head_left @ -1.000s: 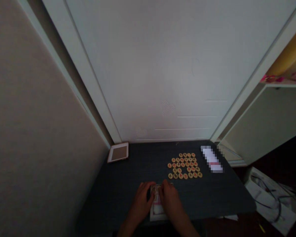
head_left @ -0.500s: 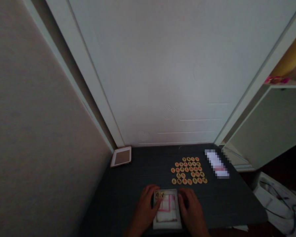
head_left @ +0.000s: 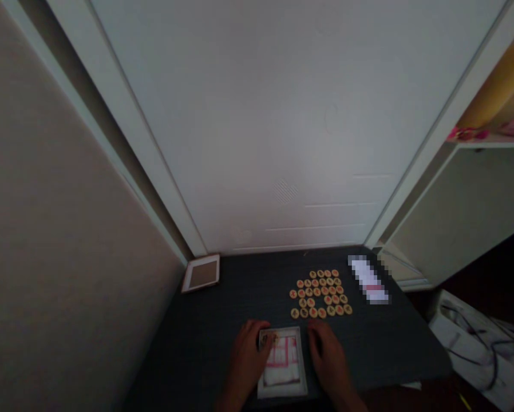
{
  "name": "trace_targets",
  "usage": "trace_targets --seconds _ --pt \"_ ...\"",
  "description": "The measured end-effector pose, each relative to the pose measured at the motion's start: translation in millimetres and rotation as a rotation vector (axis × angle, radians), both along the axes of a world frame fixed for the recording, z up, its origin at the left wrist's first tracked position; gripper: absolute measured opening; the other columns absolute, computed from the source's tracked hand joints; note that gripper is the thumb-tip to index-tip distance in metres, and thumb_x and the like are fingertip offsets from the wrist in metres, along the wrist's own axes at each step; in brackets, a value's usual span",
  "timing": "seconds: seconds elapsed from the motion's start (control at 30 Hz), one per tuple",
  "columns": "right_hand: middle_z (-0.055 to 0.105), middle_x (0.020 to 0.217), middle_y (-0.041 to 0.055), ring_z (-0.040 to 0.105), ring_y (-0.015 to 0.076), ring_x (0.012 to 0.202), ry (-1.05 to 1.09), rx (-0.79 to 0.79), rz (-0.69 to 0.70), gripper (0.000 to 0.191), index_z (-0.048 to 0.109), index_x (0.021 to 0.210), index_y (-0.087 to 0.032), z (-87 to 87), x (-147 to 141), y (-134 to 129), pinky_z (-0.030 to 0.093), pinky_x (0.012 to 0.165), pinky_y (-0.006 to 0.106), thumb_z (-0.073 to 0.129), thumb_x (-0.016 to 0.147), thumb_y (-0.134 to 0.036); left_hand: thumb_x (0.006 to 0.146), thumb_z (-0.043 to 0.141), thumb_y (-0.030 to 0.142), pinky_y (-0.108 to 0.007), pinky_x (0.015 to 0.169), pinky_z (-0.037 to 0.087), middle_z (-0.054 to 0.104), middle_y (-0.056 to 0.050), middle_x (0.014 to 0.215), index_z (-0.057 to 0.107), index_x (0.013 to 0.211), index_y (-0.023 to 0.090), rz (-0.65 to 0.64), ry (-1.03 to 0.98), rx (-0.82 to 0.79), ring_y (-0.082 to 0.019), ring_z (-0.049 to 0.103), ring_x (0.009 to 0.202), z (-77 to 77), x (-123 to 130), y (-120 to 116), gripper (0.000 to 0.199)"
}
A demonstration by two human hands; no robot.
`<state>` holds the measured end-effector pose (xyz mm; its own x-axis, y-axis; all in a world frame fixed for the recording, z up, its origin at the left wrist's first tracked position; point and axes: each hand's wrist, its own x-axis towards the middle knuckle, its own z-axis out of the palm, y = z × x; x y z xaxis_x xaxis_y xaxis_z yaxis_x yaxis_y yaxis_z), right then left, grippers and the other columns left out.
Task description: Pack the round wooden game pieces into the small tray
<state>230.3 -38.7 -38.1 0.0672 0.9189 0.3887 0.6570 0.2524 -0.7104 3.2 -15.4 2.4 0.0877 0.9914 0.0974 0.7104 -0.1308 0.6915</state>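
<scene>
A shallow white box with pink lines printed inside lies at the near edge of the dark table. A few round Chinese chess pieces sit in its upper left corner, partly hidden. My left hand is closed around the box's left side, its thumb reaching over the rim by those pieces. To the right of the box, slightly apart from it, my right hand rests with bent fingers and the thumb apart; I see nothing in it. Beyond the hands, rows of Chinese chess pieces with red and black characters lie on the table.
A white-framed flat object lies at the table's far left corner. A blurred-out white item is at the far right. White panels rise behind the dark table. A white box with cables stands low on the right.
My right hand has moved slightly away from the box's right edge. My left hand stays at the box's left side. The whole view has shifted a little.
</scene>
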Motion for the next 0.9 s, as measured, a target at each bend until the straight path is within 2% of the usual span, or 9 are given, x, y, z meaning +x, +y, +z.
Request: trace_targets --seconds 0.1,0.33,0.63,0.9 --pt "0.071 0.120 0.0084 0.067 0.0238 0.110 -0.085 0.054 0.062 0.024 0.066 0.110 -0.025 -0.1 5 9 0.056 0.095 0.040 0.045 0.098 -0.022 0.091 0.056 0.037 -0.040 0.093 0.050 0.069 -0.008 0.104 0.069 0.106 0.023 0.002 -0.014 0.004 -0.025 0.065 0.102 -2.3 -2 2 0.025" --pt "0.068 0.128 0.0065 0.065 0.0238 0.115 -0.137 0.028 0.157 0.031 0.065 0.109 -0.025 0.0 8 15 0.054 0.100 0.045 0.043 0.094 -0.009 0.092 0.054 0.040 -0.038 0.088 0.053 0.069 -0.007 0.103 0.069 0.105 0.022 0.033 -0.052 0.003 -0.023 0.067 0.093 -4.1 -5 2 0.026" --pt "0.071 0.121 0.0100 0.068 0.0245 0.110 -0.066 0.075 0.101 0.026 0.064 0.116 -0.024 -11.5 11 7 0.057 0.096 0.043 0.048 0.097 -0.018 0.092 0.054 0.042 -0.035 0.084 0.054 0.070 -0.007 0.100 0.069 0.106 0.022 0.026 -0.070 -0.005 -0.023 0.067 0.088 -2.3 -11 -2 0.029" --pt "0.069 0.125 0.0090 0.064 0.0249 0.118 -0.080 0.095 0.115 0.028 0.066 0.117 -0.026 -11.5 10 13 0.055 0.100 0.046 0.046 0.098 -0.022 0.082 0.063 0.033 -0.040 0.107 0.043 0.062 -0.009 0.131 0.061 0.127 0.023 -0.109 -0.015 -0.065 -0.026 0.057 0.123 5.5 -15 -17 0.046"
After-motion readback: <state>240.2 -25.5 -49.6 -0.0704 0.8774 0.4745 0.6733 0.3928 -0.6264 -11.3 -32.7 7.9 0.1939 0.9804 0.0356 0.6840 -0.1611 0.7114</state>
